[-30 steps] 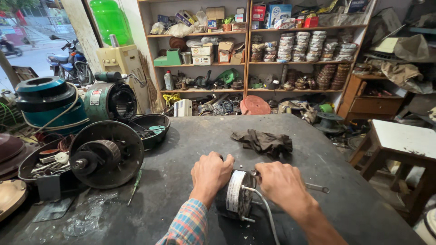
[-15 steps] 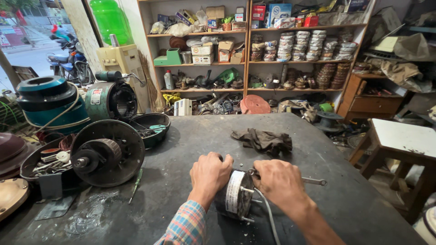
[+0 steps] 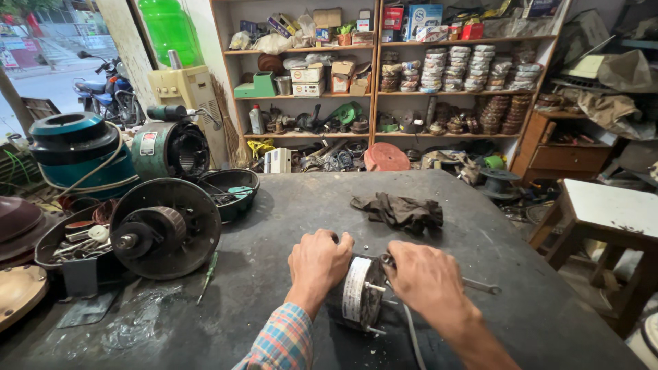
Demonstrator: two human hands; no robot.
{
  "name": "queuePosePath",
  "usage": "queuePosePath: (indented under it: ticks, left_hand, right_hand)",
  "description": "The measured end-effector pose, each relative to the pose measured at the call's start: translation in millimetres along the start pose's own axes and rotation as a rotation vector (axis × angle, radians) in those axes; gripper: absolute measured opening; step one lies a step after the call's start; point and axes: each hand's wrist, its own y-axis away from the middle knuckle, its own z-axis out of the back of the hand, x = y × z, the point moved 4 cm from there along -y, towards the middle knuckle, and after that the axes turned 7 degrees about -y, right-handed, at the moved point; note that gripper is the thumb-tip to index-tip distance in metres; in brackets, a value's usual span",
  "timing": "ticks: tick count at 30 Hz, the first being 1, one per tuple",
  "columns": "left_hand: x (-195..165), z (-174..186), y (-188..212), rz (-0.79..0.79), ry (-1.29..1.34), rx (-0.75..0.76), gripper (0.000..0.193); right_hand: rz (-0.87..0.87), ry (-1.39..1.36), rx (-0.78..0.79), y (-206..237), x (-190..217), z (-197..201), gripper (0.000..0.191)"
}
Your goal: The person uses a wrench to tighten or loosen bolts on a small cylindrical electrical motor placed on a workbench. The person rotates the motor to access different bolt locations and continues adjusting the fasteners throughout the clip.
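Left hand [image 3: 317, 264] clamps small motor [image 3: 362, 293] on dark worktop [image 3: 288, 205], near edge; right hand [image 3: 426, 281] grips spanner [image 3: 480, 284] at its bolt. Best kept square, motor steadied w/ firm pressure.

Single view only, from a camera worn on the person's head. It sits above the near edge of the dark workbench [image 3: 329, 205] and looks forward and down across it. Closest to the lens, low in the middle, are the left hand [image 3: 317, 264] and right hand [image 3: 423, 277], both on a small motor [image 3: 360, 294]; the forearms run out at the bottom edge. The wide lens takes in the whole bench top, a large motor [image 3: 164, 226] on the near left, a white stool [image 3: 610, 209] on the right, and the shelves [image 3: 384, 92] along the far wall, with the street at far left. With one camera, no part of the scene is shared between views.
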Motion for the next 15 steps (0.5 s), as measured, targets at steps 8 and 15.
queuePosePath:
  ticks: [8,15]
  left_hand:
    - [-0.1,1.6,1.5,-0.016,-0.011,-0.017,0.051]
    - [2.8,-2.1,0.2,-0.026,0.007,-0.032,0.048]
  right_hand:
    - [0.045,-0.014,0.065,-11.2,-11.1,-5.8,0.018]
    - [0.151,0.058,-0.097,3.6,7.0,4.2,0.012]
